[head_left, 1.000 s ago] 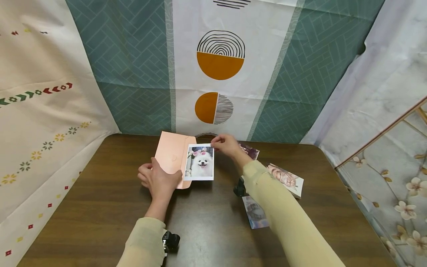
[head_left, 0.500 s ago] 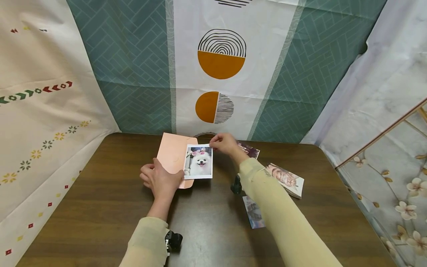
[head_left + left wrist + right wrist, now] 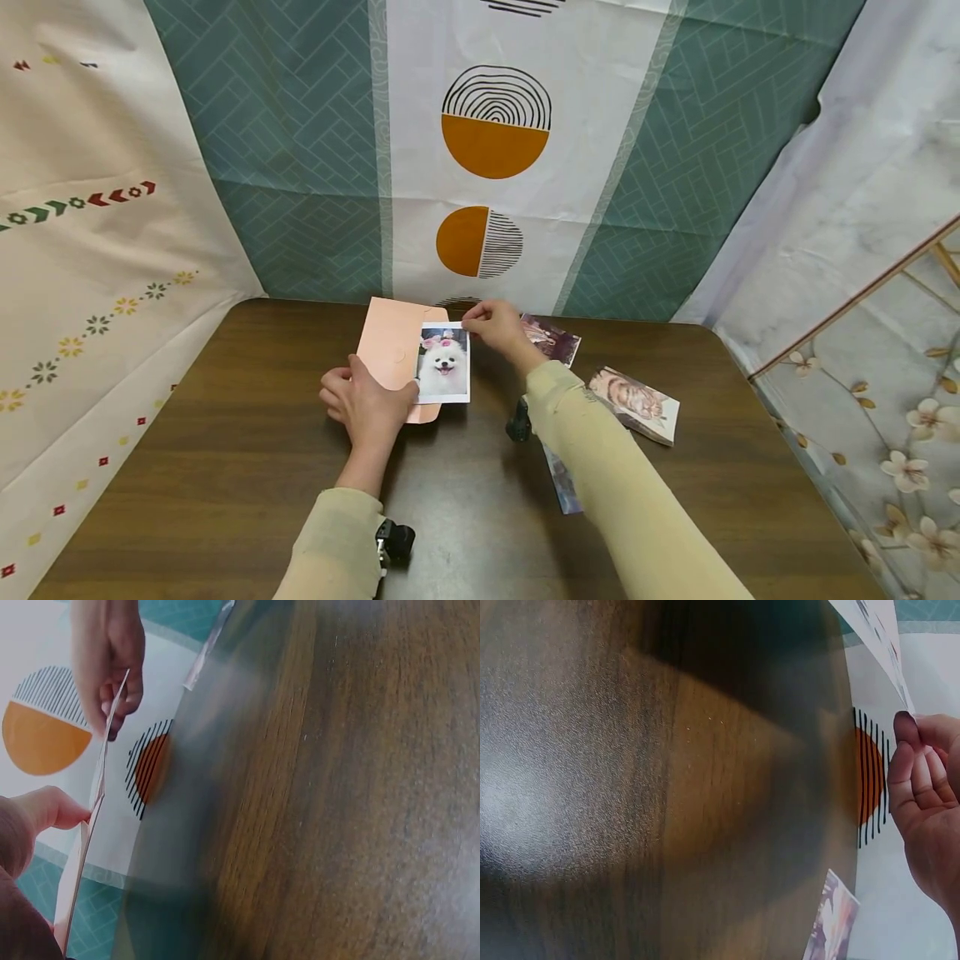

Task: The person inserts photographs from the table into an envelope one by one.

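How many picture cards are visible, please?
4: the dog card in the right hand; the dark card right of that hand; the cat card farther right; the bluish card, partly behind the sleeve. More may be hidden.

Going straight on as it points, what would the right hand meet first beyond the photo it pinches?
Probably the peach envelope: in the head view, the right hand points left towards it, along the top of the dog photo. Depth is unclear, so it might pass above.
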`<control>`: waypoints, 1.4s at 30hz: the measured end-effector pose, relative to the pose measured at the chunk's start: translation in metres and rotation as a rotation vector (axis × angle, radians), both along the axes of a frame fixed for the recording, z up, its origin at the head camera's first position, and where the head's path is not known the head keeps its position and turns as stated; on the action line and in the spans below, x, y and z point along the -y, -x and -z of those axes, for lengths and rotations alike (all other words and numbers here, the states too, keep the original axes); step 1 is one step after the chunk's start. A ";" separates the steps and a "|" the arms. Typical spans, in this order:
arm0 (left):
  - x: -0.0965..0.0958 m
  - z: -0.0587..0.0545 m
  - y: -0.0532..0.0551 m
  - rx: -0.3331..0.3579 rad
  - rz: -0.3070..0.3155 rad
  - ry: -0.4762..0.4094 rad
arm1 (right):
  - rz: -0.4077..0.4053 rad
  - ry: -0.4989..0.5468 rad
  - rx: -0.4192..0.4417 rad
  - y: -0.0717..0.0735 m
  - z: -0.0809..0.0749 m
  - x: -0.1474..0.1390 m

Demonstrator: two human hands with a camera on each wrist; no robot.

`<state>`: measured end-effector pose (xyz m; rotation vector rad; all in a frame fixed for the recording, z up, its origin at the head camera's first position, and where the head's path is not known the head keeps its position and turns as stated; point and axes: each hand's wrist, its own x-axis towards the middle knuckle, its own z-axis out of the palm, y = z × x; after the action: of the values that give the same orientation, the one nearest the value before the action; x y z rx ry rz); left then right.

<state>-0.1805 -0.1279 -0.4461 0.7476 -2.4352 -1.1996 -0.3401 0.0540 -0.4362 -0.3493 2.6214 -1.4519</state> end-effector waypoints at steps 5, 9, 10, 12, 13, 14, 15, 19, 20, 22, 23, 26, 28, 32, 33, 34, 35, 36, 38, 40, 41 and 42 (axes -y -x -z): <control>0.000 -0.001 0.000 0.009 -0.002 -0.005 | 0.009 0.008 -0.029 -0.003 0.005 0.009; 0.000 -0.002 -0.001 0.014 0.001 -0.011 | -0.009 -0.009 -0.038 -0.003 0.008 0.014; 0.000 -0.002 -0.001 0.015 0.002 -0.013 | -0.014 -0.015 -0.037 -0.004 0.008 0.015; 0.000 -0.001 -0.001 0.019 0.004 -0.016 | -0.020 -0.025 -0.036 -0.004 0.008 0.015; 0.000 -0.001 -0.001 0.021 0.006 -0.016 | -0.023 -0.031 -0.034 -0.004 0.007 0.015; 0.000 -0.001 -0.001 0.022 0.009 -0.016 | -0.027 -0.034 -0.028 -0.003 0.006 0.014; 0.000 -0.001 -0.001 0.026 0.011 -0.015 | -0.034 -0.037 -0.023 -0.003 0.004 0.014; 0.000 0.000 0.000 0.030 0.019 -0.009 | -0.061 -0.032 0.005 -0.002 -0.003 0.013; 0.000 0.000 0.000 0.032 0.018 -0.008 | -0.066 -0.027 0.011 -0.001 -0.005 0.013; 0.000 -0.001 0.000 0.033 0.018 -0.011 | -0.066 -0.023 0.015 0.000 -0.007 0.013; 0.000 -0.001 0.000 0.035 0.019 -0.012 | -0.064 -0.019 0.016 0.000 -0.007 0.013; -0.002 -0.002 0.001 0.040 0.027 -0.013 | -0.032 -0.006 0.004 0.003 -0.003 0.013; -0.003 -0.003 0.001 0.047 0.032 -0.012 | -0.014 0.002 -0.003 0.001 -0.001 0.016; -0.005 -0.004 0.002 0.057 0.034 -0.014 | 0.007 0.013 -0.004 -0.002 -0.001 0.019; -0.005 -0.004 0.002 0.058 0.034 -0.017 | 0.016 0.010 -0.007 -0.002 -0.001 0.020; -0.005 -0.005 0.002 0.056 0.034 -0.019 | 0.021 0.012 -0.008 -0.002 -0.001 0.020; -0.006 -0.005 0.002 0.056 0.034 -0.022 | 0.029 0.015 -0.012 -0.002 -0.001 0.020; -0.006 -0.005 0.003 0.054 0.033 -0.022 | 0.035 0.027 -0.013 -0.002 0.000 0.021; -0.006 -0.006 0.004 0.054 0.035 -0.027 | 0.042 0.049 -0.010 -0.002 0.001 0.021; -0.006 -0.006 0.005 0.060 0.037 -0.035 | 0.043 0.076 0.000 -0.003 0.002 0.022; -0.007 -0.006 0.005 0.064 0.040 -0.038 | 0.045 0.088 0.002 -0.003 0.003 0.023; -0.007 -0.006 0.005 0.067 0.043 -0.040 | 0.046 0.095 0.004 -0.003 0.003 0.024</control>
<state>-0.1859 -0.1210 -0.4401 0.7627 -2.5005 -1.2620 -0.3370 0.0304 -0.4393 -0.2965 2.5791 -1.5943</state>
